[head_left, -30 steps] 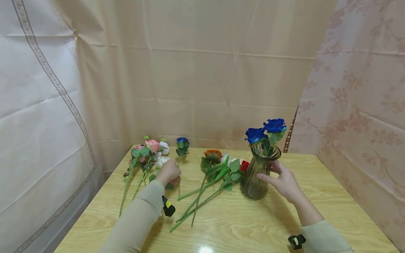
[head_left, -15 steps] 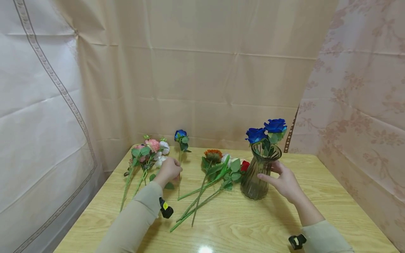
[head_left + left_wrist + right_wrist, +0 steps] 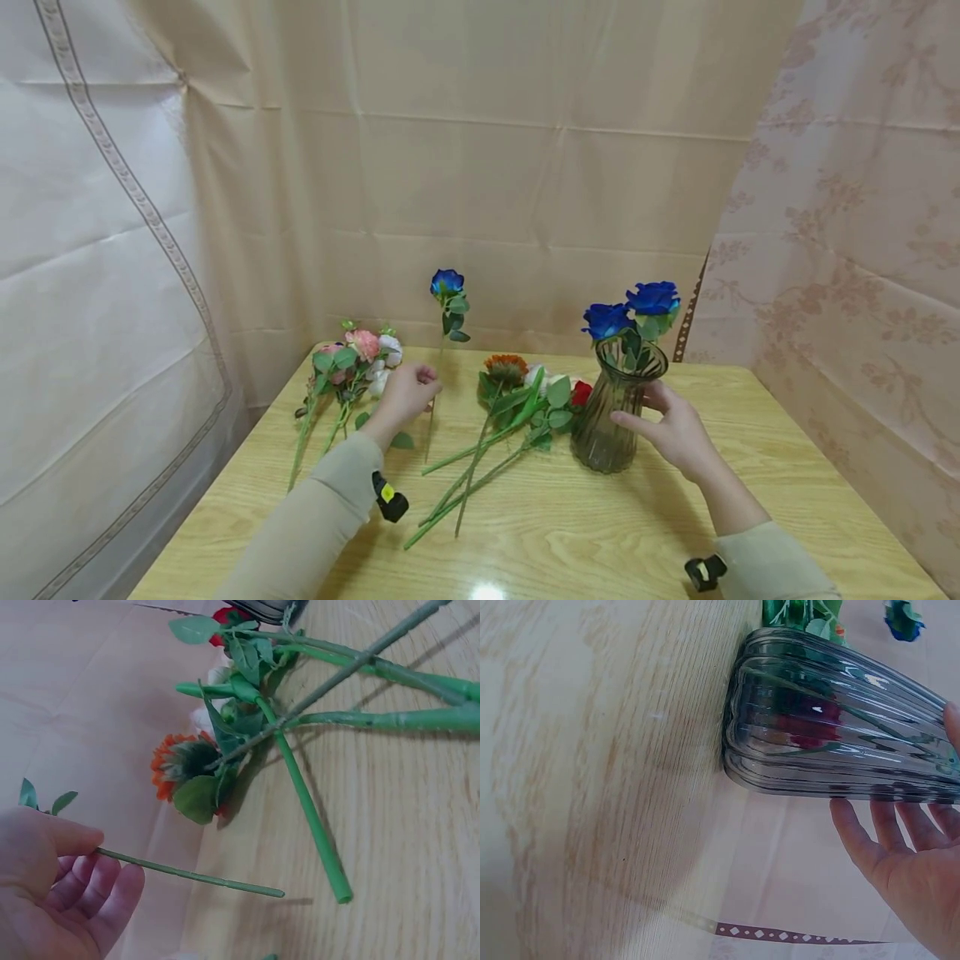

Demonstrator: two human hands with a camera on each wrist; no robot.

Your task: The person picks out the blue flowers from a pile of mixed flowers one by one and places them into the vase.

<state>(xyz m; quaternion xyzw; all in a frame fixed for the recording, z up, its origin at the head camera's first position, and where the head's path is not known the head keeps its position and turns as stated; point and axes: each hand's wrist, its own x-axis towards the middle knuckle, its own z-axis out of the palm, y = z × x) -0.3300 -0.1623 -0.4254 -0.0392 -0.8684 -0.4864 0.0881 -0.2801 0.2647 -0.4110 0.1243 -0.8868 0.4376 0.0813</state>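
My left hand (image 3: 403, 398) pinches the thin stem of a blue rose (image 3: 447, 282) between thumb and fingers. The bloom points up, and the lower stem (image 3: 195, 876) sticks out past the fingertips, its cut end over the table in the left wrist view. With my right hand (image 3: 678, 433) I hold a ribbed, smoky glass vase (image 3: 600, 437) that stands on the table. The thumb lies on its near side and the fingers reach round the far side. Two more blue roses (image 3: 652, 298) stand in the vase, their stems showing through the glass (image 3: 780, 712).
Left of the vase lie several stems, with an orange flower (image 3: 506, 369), white blooms and a red rose (image 3: 581, 393). Pink flowers (image 3: 362, 343) and white ones (image 3: 391, 350) lie at the left. A beige curtain (image 3: 495, 183) hangs behind the wooden table (image 3: 585, 542).
My left hand has raised the blue rose off the table, up and slightly right, and its bloom now stands higher. The right hand and vase have stayed in place.
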